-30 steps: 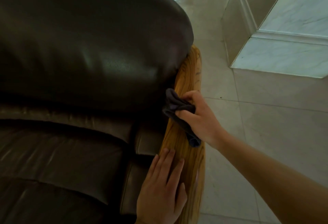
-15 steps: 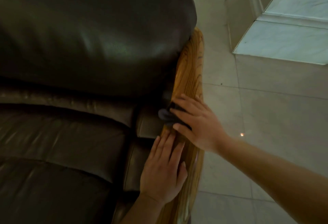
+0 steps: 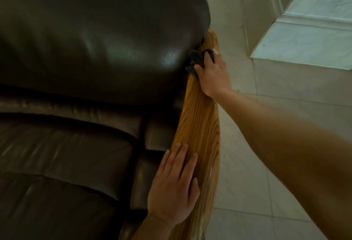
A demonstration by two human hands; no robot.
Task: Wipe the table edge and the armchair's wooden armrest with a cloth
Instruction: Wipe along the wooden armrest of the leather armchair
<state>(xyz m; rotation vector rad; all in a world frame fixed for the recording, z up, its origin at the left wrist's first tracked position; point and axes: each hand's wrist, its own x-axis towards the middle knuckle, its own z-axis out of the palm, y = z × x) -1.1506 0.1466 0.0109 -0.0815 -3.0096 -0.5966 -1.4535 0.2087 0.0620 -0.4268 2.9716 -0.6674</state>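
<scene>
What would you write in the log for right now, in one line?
step: wiping armrest | right hand: pressing dark cloth on wooden armrest, far end by leather backrest | left hand: flat on near end

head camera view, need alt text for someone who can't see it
A person's right hand presses a dark cloth on the far end of a wooden armrest beside a dark leather armchair. The left hand lies flat on the near end, above a pale tiled floor.

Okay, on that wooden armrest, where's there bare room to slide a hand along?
Bare wood runs along the armrest between the right hand holding the cloth and the left hand lying flat. It is crowded at the far end, where the cloth meets the leather back.
</scene>
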